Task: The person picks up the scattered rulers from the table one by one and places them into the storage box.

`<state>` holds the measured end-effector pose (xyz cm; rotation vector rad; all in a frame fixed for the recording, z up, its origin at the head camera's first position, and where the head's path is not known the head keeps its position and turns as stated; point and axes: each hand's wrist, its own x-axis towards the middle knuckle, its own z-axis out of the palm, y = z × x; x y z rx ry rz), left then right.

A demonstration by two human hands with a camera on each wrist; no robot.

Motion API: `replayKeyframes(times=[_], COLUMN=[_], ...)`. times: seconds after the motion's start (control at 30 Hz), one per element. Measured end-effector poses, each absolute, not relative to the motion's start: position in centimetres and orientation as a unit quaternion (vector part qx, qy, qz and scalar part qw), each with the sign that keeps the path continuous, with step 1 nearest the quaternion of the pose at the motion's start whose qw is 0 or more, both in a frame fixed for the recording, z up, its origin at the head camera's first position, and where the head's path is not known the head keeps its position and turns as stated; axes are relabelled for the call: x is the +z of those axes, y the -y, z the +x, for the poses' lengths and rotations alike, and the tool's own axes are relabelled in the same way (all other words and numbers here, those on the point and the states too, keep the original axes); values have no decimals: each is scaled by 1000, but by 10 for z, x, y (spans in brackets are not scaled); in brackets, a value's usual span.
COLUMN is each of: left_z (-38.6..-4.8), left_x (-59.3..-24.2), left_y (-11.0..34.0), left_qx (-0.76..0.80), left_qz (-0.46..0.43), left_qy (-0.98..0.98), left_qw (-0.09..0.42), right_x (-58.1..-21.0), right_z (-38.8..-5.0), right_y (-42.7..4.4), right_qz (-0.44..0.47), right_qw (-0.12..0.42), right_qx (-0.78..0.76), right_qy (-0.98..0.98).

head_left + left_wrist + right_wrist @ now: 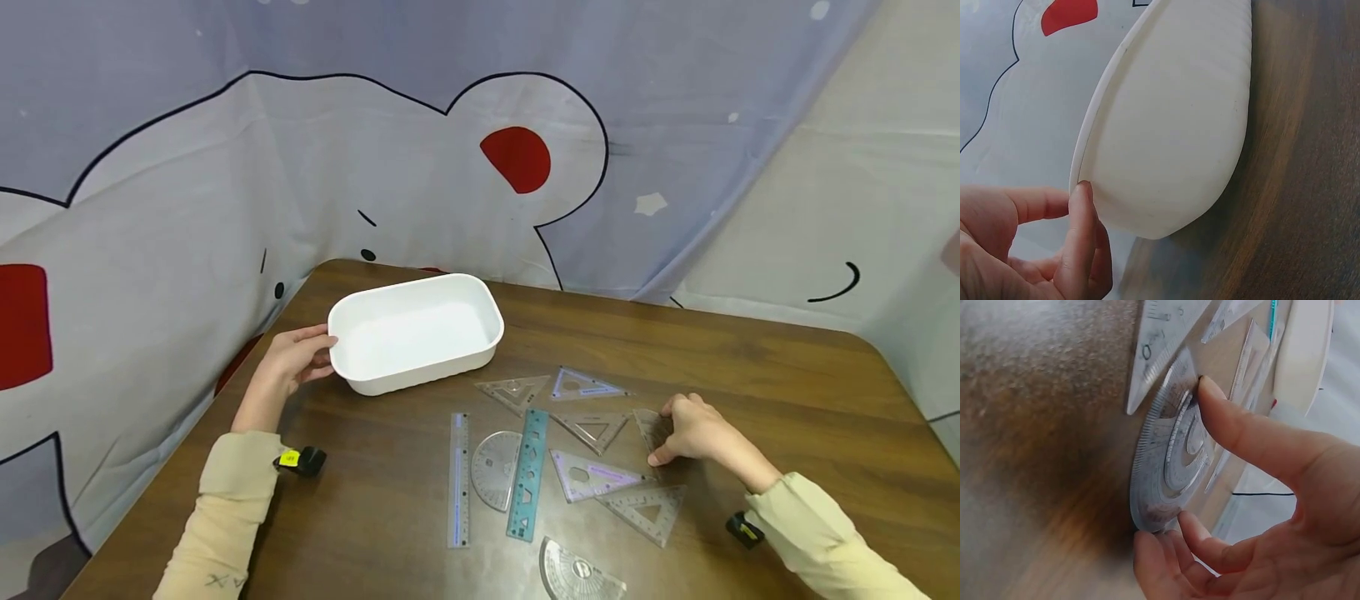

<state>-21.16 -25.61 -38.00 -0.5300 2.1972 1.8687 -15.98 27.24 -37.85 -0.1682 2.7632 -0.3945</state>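
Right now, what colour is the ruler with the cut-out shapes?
The stencil ruler is see-through teal; it shows best in the head view.

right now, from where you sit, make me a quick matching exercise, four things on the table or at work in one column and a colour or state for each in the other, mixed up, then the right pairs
Column one
1. ruler with cut-out shapes
2. left hand
3. plastic tub
4. right hand

Column two
A. white
B. holding a clear protractor
C. teal
D. gripping the plastic tub at one end

Right pairs: 1-C, 2-D, 3-A, 4-B
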Motion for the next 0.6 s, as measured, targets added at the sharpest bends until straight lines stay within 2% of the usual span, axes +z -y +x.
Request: replayKeyframes(times=[0.33, 0.6], left_z=[-213, -212], left_x=[-379, -379], left_y=[255, 255], left_qx=[628, 631], left_qz=[-186, -182], left_qy=[-748, -746], left_qw=[105, 107], right_x=[-379, -382], right_z=[-163, -161], right_y=[-273, -277], right_qz=[-55, -57], right_qw=[200, 193], right_qx=[-152, -180], right_qy=[-966, -963])
